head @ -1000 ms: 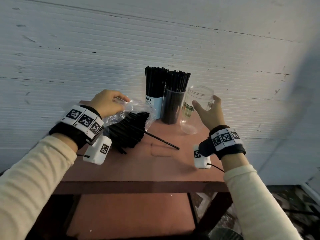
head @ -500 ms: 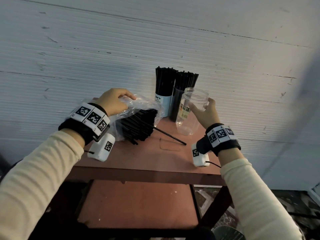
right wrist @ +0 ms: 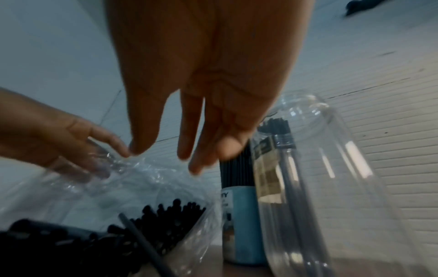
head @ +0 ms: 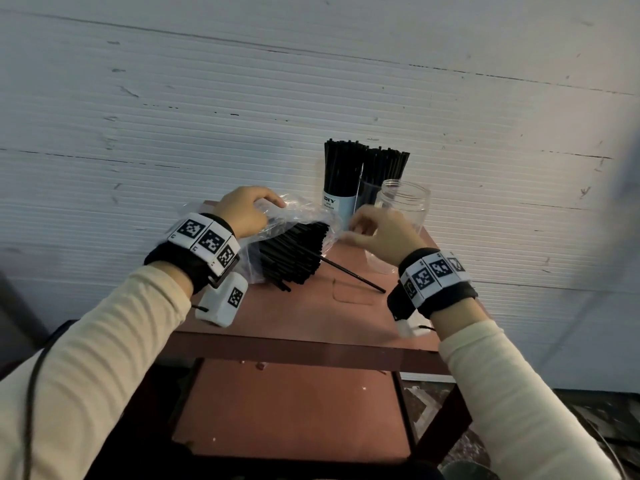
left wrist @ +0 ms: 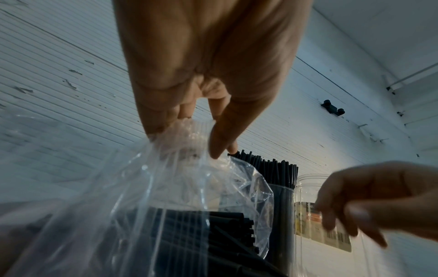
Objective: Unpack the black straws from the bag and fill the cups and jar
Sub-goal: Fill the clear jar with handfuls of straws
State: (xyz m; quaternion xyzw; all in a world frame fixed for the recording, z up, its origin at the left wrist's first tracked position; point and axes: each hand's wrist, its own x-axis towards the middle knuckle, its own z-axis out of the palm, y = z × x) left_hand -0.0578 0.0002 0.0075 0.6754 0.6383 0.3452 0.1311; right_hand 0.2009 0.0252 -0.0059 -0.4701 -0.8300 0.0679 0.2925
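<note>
My left hand (head: 254,207) pinches the top of a clear plastic bag (head: 304,216) that lies on the table and is full of black straws (head: 294,254). In the left wrist view its fingers (left wrist: 220,142) gather the bag's film (left wrist: 189,187). My right hand (head: 363,228) hovers at the bag's mouth, fingers relaxed and holding nothing (right wrist: 189,150). Behind it an empty clear jar (head: 408,199) stands upright. A blue-labelled cup (head: 337,206) and a dark cup (head: 384,174) stand at the back, packed with straws. One loose straw (head: 353,277) lies on the table.
The small red-brown table (head: 311,313) stands against a white ribbed wall (head: 207,116). It has a lower shelf (head: 294,410) beneath. The cups and jar crowd its far right corner; the bag takes the far left.
My right hand has let go of the jar, which now stands on the table, and has moved left to the bag's mouth. My left hand keeps its hold on the bag.
</note>
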